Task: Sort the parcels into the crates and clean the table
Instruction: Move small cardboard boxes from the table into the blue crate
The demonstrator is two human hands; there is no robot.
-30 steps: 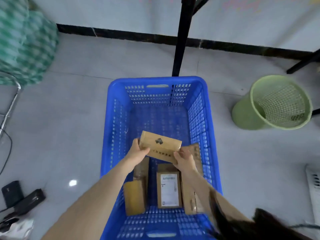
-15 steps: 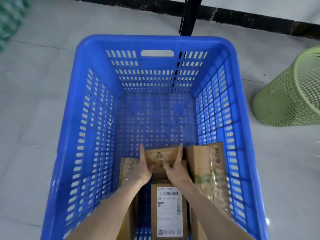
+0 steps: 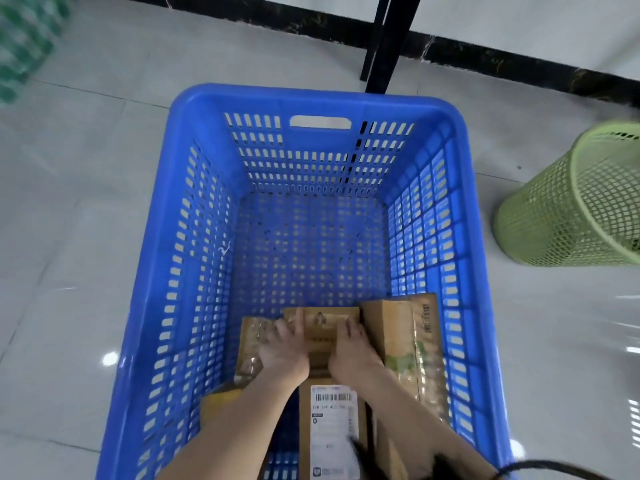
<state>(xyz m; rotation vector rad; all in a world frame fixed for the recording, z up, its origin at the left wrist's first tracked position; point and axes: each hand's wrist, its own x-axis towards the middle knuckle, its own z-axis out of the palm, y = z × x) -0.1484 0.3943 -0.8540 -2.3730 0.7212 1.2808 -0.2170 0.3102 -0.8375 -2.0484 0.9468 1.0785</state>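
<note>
Fingers (image 3: 298, 322) of the left hand (image 3: 282, 351) and right hand (image 3: 353, 348) are laid straight, gripping nothing. Within the blue crate (image 3: 311, 95), a labelled parcel (image 3: 332, 427) is seen between the forearms, and the small brown parcel (image 3: 320, 323) is pressed beneath the fingertips.

1. Likely a parcel-sorting workroom or storeroom
2. A blue plastic crate (image 3: 311, 98) holds cardboard parcels (image 3: 394, 327), one bearing a barcoded shipping label (image 3: 332, 420)
3. Glossy pale floor tiles (image 3: 86, 202), black skirting (image 3: 277, 17), a black metal leg (image 3: 384, 46), a green mesh wastebasket (image 3: 554, 220)
</note>
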